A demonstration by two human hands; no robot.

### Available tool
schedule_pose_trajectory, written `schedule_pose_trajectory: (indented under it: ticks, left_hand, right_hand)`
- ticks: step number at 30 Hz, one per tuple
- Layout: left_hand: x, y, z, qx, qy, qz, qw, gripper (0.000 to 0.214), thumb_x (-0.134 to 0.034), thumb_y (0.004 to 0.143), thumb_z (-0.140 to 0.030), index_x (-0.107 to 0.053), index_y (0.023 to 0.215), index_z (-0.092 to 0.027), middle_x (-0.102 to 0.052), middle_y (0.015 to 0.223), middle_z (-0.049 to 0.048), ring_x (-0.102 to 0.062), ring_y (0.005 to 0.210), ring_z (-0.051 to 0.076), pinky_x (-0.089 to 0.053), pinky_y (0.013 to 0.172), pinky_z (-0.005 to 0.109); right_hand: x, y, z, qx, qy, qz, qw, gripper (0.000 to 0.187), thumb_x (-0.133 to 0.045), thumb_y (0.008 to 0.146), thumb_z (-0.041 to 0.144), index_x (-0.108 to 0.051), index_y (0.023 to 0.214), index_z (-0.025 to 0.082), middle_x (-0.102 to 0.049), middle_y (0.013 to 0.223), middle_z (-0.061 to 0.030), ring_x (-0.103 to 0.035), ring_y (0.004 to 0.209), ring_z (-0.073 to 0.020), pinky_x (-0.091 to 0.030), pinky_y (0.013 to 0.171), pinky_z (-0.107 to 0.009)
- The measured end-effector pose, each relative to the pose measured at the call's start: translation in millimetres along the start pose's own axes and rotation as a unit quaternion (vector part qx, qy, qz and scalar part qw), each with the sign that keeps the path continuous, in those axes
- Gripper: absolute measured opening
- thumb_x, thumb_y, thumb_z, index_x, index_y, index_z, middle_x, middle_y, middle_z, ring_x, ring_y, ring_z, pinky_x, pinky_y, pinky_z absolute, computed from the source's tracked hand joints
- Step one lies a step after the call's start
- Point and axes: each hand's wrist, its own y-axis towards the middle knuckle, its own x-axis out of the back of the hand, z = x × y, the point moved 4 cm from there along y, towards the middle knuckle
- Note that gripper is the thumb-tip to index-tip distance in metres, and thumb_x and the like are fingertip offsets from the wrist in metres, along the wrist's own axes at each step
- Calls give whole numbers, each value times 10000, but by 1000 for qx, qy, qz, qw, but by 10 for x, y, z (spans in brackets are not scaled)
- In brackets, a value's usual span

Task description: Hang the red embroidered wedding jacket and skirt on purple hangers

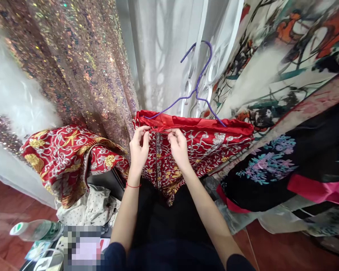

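Head view: a red embroidered skirt, hung on a purple hanger, was pinched at its waistband by the left hand and right hand, fingers narrowly closed. Fastening seemed underway, and careful fingertip work was judged necessary.

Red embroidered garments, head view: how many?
2. One red garment hangs on the purple hanger, its top edge pinched by the left hand and right hand; a second red garment lies draped at left. Others may be hidden.

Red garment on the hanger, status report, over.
Hands: left hand and right hand pinch red garment at top edge. It hangs on purple hanger. Beside it sequin fabric, not covering.
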Motion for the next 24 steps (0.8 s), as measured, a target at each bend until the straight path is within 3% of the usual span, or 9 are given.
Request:
schedule_pose_trajectory:
  ticks: [3,5,7,9,12,14,16,19,24]
  left_hand:
    - [39,1,-135,-28,126,31,991,212,-500,932,-171,-691,848,-208,-633,808,6,-550,686,112,-397,658,242]
    - [78,3,-175,-12,237,12,971,196,-569,871,-140,-728,779,-210,-638,800,11,-546,689,123,-367,642,258]
    - [121,24,-179,6,275,-52,960,126,-649,853,-194,-772,840,-220,-633,791,13,-533,680,126,-348,627,264]
    - [127,62,-154,-2,207,-115,972,128,-679,871,-275,-792,902,-224,-624,785,8,-499,647,109,-345,610,257]
    - [87,126,-81,-22,22,-168,985,179,-670,896,-352,-803,925,-235,-603,777,-4,-474,639,90,-371,622,236]
    - [38,155,-41,-14,-86,-134,987,212,-661,902,-397,-806,901,-241,-612,774,-2,-507,678,96,-409,672,237]
    - [-10,156,-42,-4,-148,-41,988,221,-698,871,-422,-802,828,-232,-634,773,8,-550,726,113,-441,728,256]
    - [-14,100,-84,19,-151,96,984,206,-786,784,-410,-780,763,-205,-650,795,24,-570,751,134,-456,722,272]
    - [66,37,-118,65,-93,198,974,259,-839,717,-395,-768,856,-189,-656,849,26,-562,772,142,-463,721,272]
  right_hand:
    - [81,139,61,3,-29,-12,999,252,-486,929,357,-675,929,191,-650,759,-13,-462,556,-110,-392,564,-251]
    - [109,197,130,16,-75,45,996,208,-550,875,300,-720,881,180,-668,726,-10,-446,526,-100,-387,563,-256]
    - [120,213,217,32,-100,129,986,155,-632,819,274,-753,835,179,-682,699,-4,-461,536,-99,-399,585,-260]
    - [124,195,320,42,-77,203,975,146,-697,797,311,-774,807,188,-703,724,-6,-490,570,-102,-404,592,-258]
    - [143,179,453,37,7,224,974,242,-715,817,425,-791,817,195,-715,782,-21,-512,591,-102,-406,565,-254]
    - [150,188,485,28,46,204,978,308,-696,837,485,-798,866,195,-694,757,-20,-497,557,-95,-411,539,-252]
    - [151,202,483,35,57,187,980,327,-674,862,495,-798,940,202,-677,760,-17,-485,535,-88,-414,522,-250]
    - [153,211,487,111,12,180,977,268,-652,908,421,-787,1032,226,-663,846,-22,-493,576,-87,-436,547,-249]
    - [103,173,540,284,-148,234,918,240,-569,981,355,-773,1047,246,-628,961,-45,-595,776,-126,-496,693,-271]
